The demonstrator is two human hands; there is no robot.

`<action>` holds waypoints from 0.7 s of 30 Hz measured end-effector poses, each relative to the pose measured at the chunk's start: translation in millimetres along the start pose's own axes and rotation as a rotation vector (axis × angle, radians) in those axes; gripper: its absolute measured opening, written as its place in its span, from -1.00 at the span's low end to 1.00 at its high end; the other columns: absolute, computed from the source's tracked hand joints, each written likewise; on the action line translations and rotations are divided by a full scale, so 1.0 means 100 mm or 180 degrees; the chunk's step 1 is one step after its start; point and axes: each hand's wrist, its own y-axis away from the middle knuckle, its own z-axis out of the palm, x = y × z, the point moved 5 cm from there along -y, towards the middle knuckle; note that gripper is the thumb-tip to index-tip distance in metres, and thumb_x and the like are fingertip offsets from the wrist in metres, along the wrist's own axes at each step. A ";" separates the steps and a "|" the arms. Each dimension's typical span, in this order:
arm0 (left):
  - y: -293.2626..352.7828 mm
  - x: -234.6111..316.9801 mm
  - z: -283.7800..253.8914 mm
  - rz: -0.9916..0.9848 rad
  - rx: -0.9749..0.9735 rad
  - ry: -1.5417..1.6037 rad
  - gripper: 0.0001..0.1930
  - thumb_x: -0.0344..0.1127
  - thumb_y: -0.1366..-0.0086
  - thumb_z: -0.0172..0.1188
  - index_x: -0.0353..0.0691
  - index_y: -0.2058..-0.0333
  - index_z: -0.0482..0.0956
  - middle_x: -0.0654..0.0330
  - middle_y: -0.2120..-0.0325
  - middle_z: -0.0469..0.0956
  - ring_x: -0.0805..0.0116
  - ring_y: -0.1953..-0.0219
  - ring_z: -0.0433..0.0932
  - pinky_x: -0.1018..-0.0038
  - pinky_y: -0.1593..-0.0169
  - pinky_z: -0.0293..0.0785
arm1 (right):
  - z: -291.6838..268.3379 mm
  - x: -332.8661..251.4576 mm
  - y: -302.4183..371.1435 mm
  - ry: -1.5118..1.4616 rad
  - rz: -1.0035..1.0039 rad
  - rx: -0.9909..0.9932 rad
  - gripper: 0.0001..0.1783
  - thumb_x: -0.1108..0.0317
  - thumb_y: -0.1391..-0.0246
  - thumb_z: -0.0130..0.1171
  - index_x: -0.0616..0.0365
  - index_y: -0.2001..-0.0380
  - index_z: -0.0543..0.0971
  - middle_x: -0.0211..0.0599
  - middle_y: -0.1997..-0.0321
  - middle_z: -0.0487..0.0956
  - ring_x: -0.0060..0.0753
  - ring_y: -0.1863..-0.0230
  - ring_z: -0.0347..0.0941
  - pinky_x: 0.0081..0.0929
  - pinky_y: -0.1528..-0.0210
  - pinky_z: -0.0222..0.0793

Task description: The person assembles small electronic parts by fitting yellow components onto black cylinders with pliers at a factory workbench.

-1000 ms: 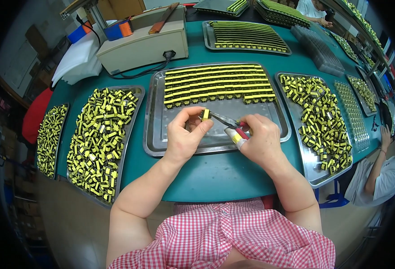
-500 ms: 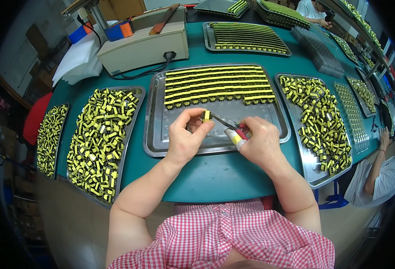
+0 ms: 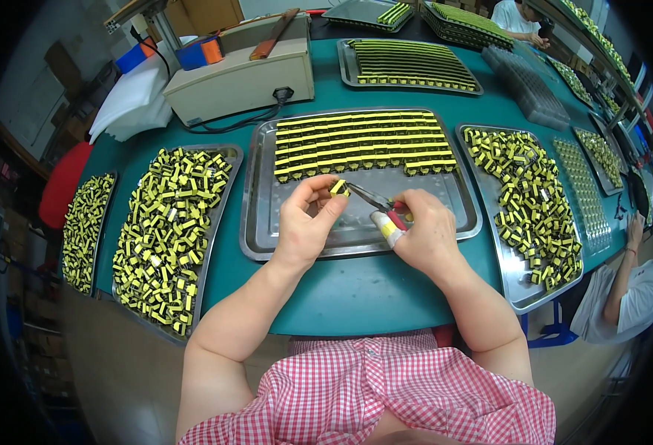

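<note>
In my view from the head camera, both hands meet above the near part of a metal tray (image 3: 267, 215) on the green bench (image 3: 356, 300). I see the left hand (image 3: 302, 226) nearly closed, its thumb and forefinger pinching one small yellow-and-black component (image 3: 339, 188) at their tips. The right hand (image 3: 424, 230), with a white-and-yellow wrap about its thumb, is curled around the red handles of the pliers (image 3: 372, 199). The component lies to the left of the right hand, at the far end of the pliers, whose tips reach its right side; I cannot tell whether they grip it. Just beyond the hands, I find similar parts in rows (image 3: 363, 141) across the tray's far half, the nearest row stepped. To either side stand a left tray (image 3: 219, 215) and a right tray (image 3: 523, 285), both heaped with loose parts.
</note>
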 end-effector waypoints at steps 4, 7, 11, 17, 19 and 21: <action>0.00 0.04 0.02 0.0179 -0.0042 -0.0208 -0.66 -0.38 -0.11 0.23 -0.32 0.13 0.43 0.28 0.37 0.46 0.59 0.36 0.36 0.65 0.25 0.31 | -0.03 -0.01 0.00 -0.0001 -0.0148 0.0219 -0.68 0.28 0.28 0.37 0.20 0.47 0.48 -0.27 0.52 0.48 -0.23 0.48 0.44 -0.35 0.45 0.34; 0.01 0.04 0.02 0.0168 -0.0104 -0.0216 -0.66 -0.40 -0.09 0.24 -0.33 0.14 0.44 0.31 0.35 0.45 0.59 0.32 0.36 0.64 0.18 0.30 | -0.05 -0.03 -0.01 0.0028 -0.0230 0.0273 -0.68 0.30 0.31 0.37 0.19 0.48 0.48 -0.28 0.53 0.47 -0.23 0.48 0.43 -0.36 0.45 0.33; 0.02 0.05 0.02 0.0190 -0.0097 -0.0300 -0.67 -0.40 -0.09 0.24 -0.33 0.15 0.44 0.32 0.36 0.45 0.60 0.34 0.35 0.65 0.20 0.30 | -0.07 -0.04 -0.01 0.0102 -0.0334 0.0332 -0.68 0.31 0.34 0.38 0.18 0.51 0.48 -0.29 0.55 0.46 -0.23 0.49 0.42 -0.36 0.47 0.32; 0.02 0.05 0.03 0.0207 -0.0095 -0.0388 -0.68 -0.40 -0.08 0.26 -0.33 0.18 0.45 0.34 0.39 0.44 0.61 0.36 0.33 0.65 0.23 0.28 | -0.09 -0.03 -0.01 0.0151 -0.0308 0.0282 -0.68 0.30 0.35 0.39 0.17 0.55 0.46 -0.30 0.57 0.46 -0.24 0.50 0.42 -0.35 0.49 0.31; 0.01 0.07 0.03 0.0381 -0.0099 -0.0505 -0.69 -0.43 -0.07 0.26 -0.33 0.20 0.45 0.27 0.38 0.50 0.59 0.36 0.43 0.66 0.27 0.38 | -0.09 -0.03 0.00 0.0182 -0.0317 0.0296 -0.69 0.30 0.34 0.39 0.17 0.55 0.46 -0.30 0.58 0.46 -0.24 0.52 0.42 -0.35 0.50 0.31; 0.02 0.08 0.04 0.0370 -0.0089 -0.0491 -0.69 -0.42 -0.06 0.26 -0.33 0.21 0.45 0.27 0.38 0.50 0.59 0.37 0.43 0.66 0.28 0.38 | -0.09 -0.04 0.00 0.0215 -0.0325 0.0309 -0.69 0.29 0.34 0.39 0.17 0.56 0.46 -0.30 0.59 0.46 -0.24 0.53 0.43 -0.36 0.51 0.31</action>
